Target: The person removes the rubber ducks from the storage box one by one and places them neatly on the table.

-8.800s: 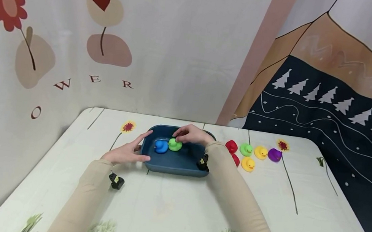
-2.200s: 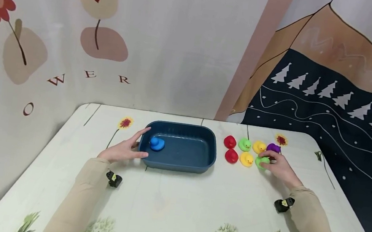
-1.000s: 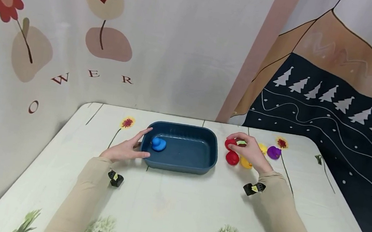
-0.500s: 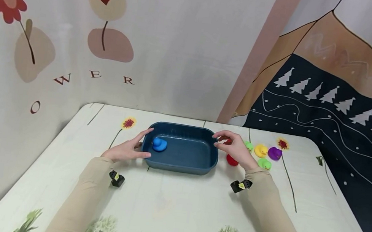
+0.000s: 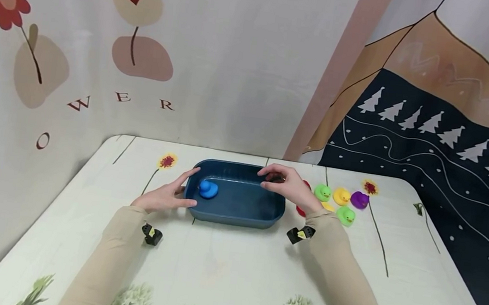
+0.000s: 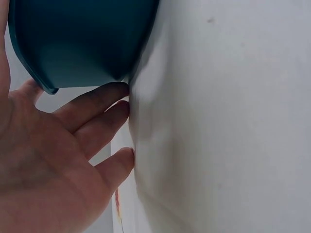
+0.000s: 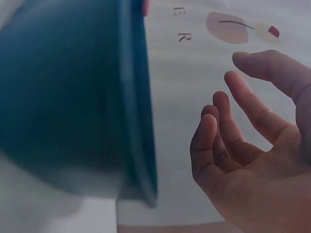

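Note:
A dark blue plastic tub [image 5: 232, 220] stands on the table, a blue rubber duck [image 5: 208, 189] inside near its left end. My left hand [image 5: 162, 199] braces that end with spread fingers, thumb and index finger touching the rim; in the left wrist view other fingers [image 6: 104, 126] rest on the table beside the wall. Over the tub's right rim, my right hand [image 5: 288, 185] hangs with fingers loosely bent. The right wrist view shows nothing between its thumb and fingers [image 7: 243, 92]. The red ducks to its right are mostly hidden behind this hand.
Right of the tub, rubber ducks form two rows: a green duck [image 5: 323, 192], a yellow duck [image 5: 341, 196] and a purple duck [image 5: 359, 200] behind, another green duck [image 5: 346, 216] in front. A patterned cloth covers the table [image 5: 222, 270]; a curtain [image 5: 235, 71] hangs behind.
My right hand lifted the green duck from the tub and set it at the front row's right end. It then moved left past the red ducks to the tub. The left hand stayed put.

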Demonstrator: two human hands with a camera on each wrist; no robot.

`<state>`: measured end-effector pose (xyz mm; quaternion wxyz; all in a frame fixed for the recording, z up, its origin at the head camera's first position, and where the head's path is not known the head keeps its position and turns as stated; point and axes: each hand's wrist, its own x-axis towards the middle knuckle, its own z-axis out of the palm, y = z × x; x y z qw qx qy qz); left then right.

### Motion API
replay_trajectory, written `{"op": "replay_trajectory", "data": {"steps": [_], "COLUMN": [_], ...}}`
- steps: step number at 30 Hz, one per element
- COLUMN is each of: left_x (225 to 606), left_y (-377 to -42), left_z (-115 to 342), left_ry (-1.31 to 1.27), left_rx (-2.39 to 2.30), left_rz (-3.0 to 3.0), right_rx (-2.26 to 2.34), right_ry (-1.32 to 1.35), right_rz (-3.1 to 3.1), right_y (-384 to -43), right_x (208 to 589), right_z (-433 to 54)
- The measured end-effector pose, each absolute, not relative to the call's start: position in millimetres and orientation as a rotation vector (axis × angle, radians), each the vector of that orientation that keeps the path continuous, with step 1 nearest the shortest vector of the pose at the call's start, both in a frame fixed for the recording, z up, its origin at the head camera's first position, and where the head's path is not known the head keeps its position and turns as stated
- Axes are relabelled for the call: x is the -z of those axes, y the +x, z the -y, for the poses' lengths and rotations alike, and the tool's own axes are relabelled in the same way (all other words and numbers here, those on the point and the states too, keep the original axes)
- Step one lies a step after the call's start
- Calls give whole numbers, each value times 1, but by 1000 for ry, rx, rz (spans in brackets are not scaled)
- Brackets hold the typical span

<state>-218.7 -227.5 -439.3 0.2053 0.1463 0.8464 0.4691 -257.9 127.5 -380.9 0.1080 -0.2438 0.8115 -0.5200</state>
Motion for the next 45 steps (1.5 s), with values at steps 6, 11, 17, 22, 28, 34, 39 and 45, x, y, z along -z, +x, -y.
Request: {"op": "replay_trajectory", "data": {"steps": [6, 11, 17, 22, 28, 34, 39, 45], "left_x": [437, 437, 438, 437, 438, 441, 440, 439], "left_y": [-218, -218, -217, -216, -217, -219, -220, -219], "left_z": [229, 229, 229, 228, 227, 228, 227, 227], "left_ry": [400, 383, 402, 403, 401, 403, 397, 372], "left_rx": [-1322, -1323, -1323, -1315, -1312, -1324, -1332, -1310], "left_rz": [-2347, -2344, -2341, -2342, -2348, -2343, -2333, -2349], "right_rx": [1516, 1479, 1443, 1391, 1340, 1322, 1293, 1246], "right_ry": [-786, -838, -947, -1018, -1031, -1015, -1080, -1166], "right_rz": [-2350, -2315, -2245, -2197, -2160, -2113, -2069, -2033], "right_y": [-260, -267, -277, -287, -301, -309, -312, -315], "right_x": [366, 358, 354, 351, 353, 363, 374, 387], "right_z": [-113, -103, -93, -84, -76, -68, -60, -51]}}
